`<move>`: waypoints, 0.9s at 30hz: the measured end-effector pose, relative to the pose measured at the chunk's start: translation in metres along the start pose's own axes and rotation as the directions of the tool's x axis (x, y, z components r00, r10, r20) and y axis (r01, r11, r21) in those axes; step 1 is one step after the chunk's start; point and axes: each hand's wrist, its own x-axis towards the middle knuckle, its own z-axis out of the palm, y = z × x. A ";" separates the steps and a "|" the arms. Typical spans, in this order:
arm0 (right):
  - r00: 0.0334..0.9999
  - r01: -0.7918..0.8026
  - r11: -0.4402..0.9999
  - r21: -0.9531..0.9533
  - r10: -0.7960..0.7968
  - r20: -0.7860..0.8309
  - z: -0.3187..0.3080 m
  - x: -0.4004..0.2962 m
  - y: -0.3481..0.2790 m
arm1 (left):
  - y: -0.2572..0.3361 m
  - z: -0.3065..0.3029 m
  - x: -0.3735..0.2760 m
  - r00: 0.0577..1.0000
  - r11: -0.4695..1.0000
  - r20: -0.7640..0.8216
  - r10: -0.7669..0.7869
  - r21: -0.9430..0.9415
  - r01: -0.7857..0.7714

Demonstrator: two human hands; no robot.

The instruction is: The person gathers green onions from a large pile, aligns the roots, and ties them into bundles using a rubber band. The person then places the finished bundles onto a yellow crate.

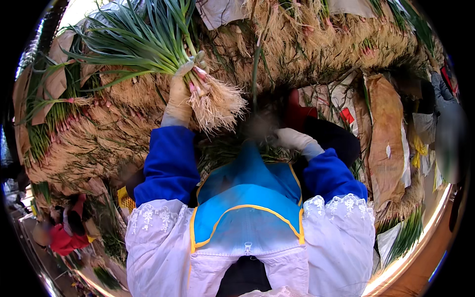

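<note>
My left hand (182,89), in a pale glove, grips a bunch of young garlic plants (202,85) around its stems. Long green leaves (137,48) fan out to the upper left, while pinkish bulb ends and pale roots (219,105) hang to the lower right. Lower down, my right hand (295,140), gloved too, is beside my bent knee at the far edge of a blue apron (241,196). A blurred patch covers its fingertips, so what they touch cannot be made out. Loose green leaves (222,150) lie beneath, between the two hands.
Rooted garlic plants lie in a thick bank (315,44) across the far side and in another pile (92,137) at left. Brown sacking (386,137) is at right. Other people are nearby: a red garment (68,237) at lower left, a grey sleeve (441,92) at far right.
</note>
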 end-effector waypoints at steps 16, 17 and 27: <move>0.686 -0.092 0.995 -0.031 0.086 0.723 0.051 0.092 -0.059 | -0.080 -0.115 -0.083 0.997 0.905 -0.075 0.000 0.425 0.032; 0.669 -0.201 0.980 0.007 0.132 0.731 0.040 0.073 -0.082 | -0.077 -0.127 -0.087 0.979 0.877 -0.147 -0.140 0.440 0.191; 0.848 0.427 0.828 -0.363 -0.506 -0.159 -0.029 0.073 -0.149 | -0.094 -0.156 -0.087 0.917 0.826 -0.266 -0.296 0.411 0.386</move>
